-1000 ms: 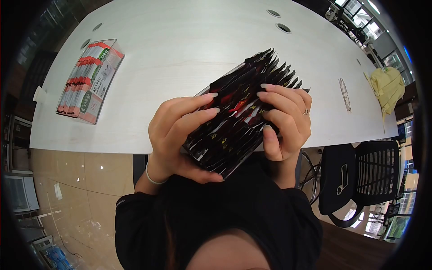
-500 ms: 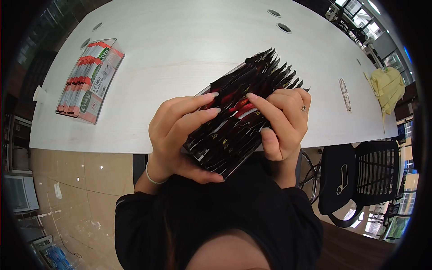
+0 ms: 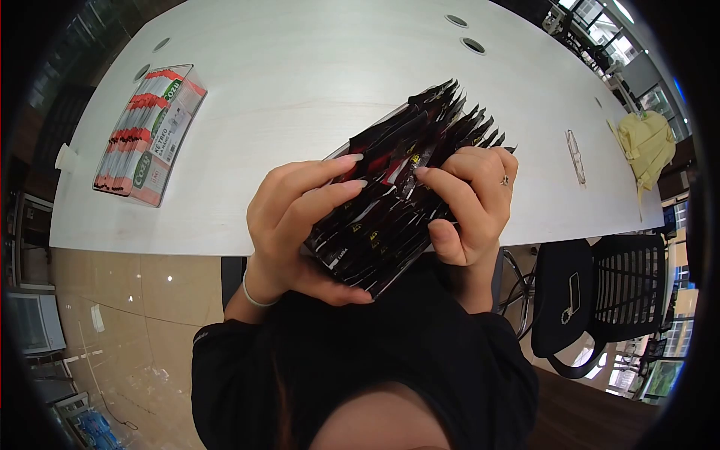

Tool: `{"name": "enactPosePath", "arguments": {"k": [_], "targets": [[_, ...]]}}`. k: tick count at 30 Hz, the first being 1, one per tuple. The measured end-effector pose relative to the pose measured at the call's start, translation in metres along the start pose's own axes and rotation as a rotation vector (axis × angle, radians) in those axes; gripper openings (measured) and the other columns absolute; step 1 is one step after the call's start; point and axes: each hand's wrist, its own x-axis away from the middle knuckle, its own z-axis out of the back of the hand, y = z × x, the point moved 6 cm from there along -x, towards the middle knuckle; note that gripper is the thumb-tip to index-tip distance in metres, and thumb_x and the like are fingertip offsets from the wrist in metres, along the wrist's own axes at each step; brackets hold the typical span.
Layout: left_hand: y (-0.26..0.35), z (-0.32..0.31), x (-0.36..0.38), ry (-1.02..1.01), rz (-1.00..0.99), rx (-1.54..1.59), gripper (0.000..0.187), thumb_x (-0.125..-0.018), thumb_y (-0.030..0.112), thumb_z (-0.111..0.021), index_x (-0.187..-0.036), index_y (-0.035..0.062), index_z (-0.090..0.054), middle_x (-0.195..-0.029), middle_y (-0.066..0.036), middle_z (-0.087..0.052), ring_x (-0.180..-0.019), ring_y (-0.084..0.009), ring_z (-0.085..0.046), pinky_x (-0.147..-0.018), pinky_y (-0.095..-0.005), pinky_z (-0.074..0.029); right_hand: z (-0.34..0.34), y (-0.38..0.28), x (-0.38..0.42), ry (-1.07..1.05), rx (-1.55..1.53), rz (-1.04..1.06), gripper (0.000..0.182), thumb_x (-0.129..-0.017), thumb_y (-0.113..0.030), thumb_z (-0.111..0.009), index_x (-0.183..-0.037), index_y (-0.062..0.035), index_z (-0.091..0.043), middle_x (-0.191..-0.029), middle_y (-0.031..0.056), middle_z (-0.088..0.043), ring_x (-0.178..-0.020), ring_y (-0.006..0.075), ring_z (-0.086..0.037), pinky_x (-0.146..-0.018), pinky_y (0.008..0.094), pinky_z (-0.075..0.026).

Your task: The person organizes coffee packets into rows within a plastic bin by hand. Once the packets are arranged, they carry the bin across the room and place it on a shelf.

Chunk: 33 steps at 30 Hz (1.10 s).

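A clear box packed with several black packets (image 3: 367, 236) is tilted at the table's front edge, close to my body. My left hand (image 3: 296, 217) grips its left side, with two fingers over the packets and the thumb under the near corner. My right hand (image 3: 472, 199) is at the right side of the packets, its index fingertip on them near a red and yellow patch. The other fingers of that hand are curled, and whether they pinch a packet is hard to see.
A clear box of red and white packets (image 3: 154, 135) stands on the table (image 3: 277, 75) at the left. Glasses (image 3: 575, 157) lie at the right, near a yellow cloth bag (image 3: 646, 146). A black chair (image 3: 600, 296) is at the lower right.
My right index finger has moved slightly down and toward me over the packets. The red patch beneath it shows less, and a yellow mark now shows. My left hand stays in place.
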Motion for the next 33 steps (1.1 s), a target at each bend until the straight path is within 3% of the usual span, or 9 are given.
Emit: {"name": "enactPosePath", "arguments": {"k": [5, 7, 11, 13, 19, 26, 33], "targets": [[0.0, 0.0, 0.0, 0.005, -0.002, 0.0, 0.078, -0.062, 0.063, -0.075, -0.109, 0.0022, -0.064, -0.114, -0.017, -0.065, -0.094, -0.0302, -0.064, -0.078, -0.0373, -0.051, 0.001, -0.002, -0.004, -0.016, 0.009, 0.018, 0.041, -0.078, -0.044, -0.059, -0.087, -0.0048, -0.069, -0.093, 0.0092, -0.065, -0.077, 0.0224, -0.055, -0.079, 0.0362, -0.035], [0.001, 0.0, 0.0, 0.003, -0.006, -0.005, 0.078, -0.062, 0.063, -0.075, -0.109, 0.0018, -0.064, -0.114, -0.017, -0.065, -0.094, -0.0303, -0.064, -0.078, -0.0371, -0.051, -0.003, -0.002, -0.005, -0.126, 0.042, -0.018, 0.051, -0.089, -0.045, -0.042, -0.085, -0.0024, -0.069, -0.097, 0.0106, -0.068, -0.08, 0.0233, -0.056, -0.083, 0.0365, -0.035], [0.0, -0.001, 0.0, 0.005, -0.01, -0.006, 0.078, -0.062, 0.063, -0.075, -0.109, 0.0017, -0.064, -0.113, -0.017, -0.065, -0.094, -0.0304, -0.064, -0.078, -0.037, -0.051, -0.003, -0.001, -0.007, -0.131, 0.045, -0.014, 0.051, -0.088, -0.045, -0.043, -0.089, -0.0028, -0.071, -0.091, 0.0084, -0.068, -0.08, 0.0234, -0.056, -0.083, 0.0363, -0.035], [0.0, 0.0, 0.0, 0.008, -0.012, -0.008, 0.078, -0.062, 0.064, -0.075, -0.109, 0.0018, -0.064, -0.113, -0.017, -0.065, -0.094, -0.0302, -0.064, -0.078, -0.0369, -0.051, -0.002, -0.001, -0.008, -0.107, 0.022, 0.009, 0.044, -0.079, -0.044, -0.059, -0.098, -0.0054, -0.071, -0.092, 0.004, -0.065, -0.079, 0.0213, -0.053, -0.079, 0.0352, -0.035], [0.0, 0.0, 0.0, -0.001, -0.007, -0.012, 0.078, -0.063, 0.064, -0.074, -0.109, 0.002, -0.064, -0.113, -0.017, -0.065, -0.094, -0.0297, -0.064, -0.078, -0.0371, -0.052, -0.004, -0.005, -0.023, -0.295, 0.081, -0.024, 0.065, -0.079, -0.061, -0.057, -0.111, -0.005, -0.068, -0.086, 0.0023, -0.059, -0.08, 0.0199, -0.051, -0.078, 0.035, -0.034], [0.0, 0.0, 0.001, 0.006, -0.004, -0.01, 0.077, -0.064, 0.064, -0.074, -0.109, 0.002, -0.064, -0.112, -0.016, -0.066, -0.094, -0.0299, -0.064, -0.079, -0.0373, -0.052, -0.007, -0.004, -0.021, -0.235, 0.067, -0.002, 0.067, -0.078, -0.063, -0.057, -0.108, -0.0046, -0.07, -0.084, 0.0027, -0.059, -0.079, 0.0203, -0.052, -0.077, 0.0354, -0.035], [0.0, 0.0, 0.001, 0.01, -0.01, -0.004, 0.076, -0.065, 0.063, -0.074, -0.108, 0.0017, -0.064, -0.112, -0.017, -0.066, -0.093, -0.0299, -0.064, -0.079, -0.0373, -0.052, -0.006, -0.001, -0.01, -0.073, 0.063, 0.028, 0.056, -0.08, -0.058, -0.055, -0.092, -0.0048, -0.071, -0.085, 0.0051, -0.061, -0.081, 0.0225, -0.054, -0.079, 0.0356, -0.037]]}}
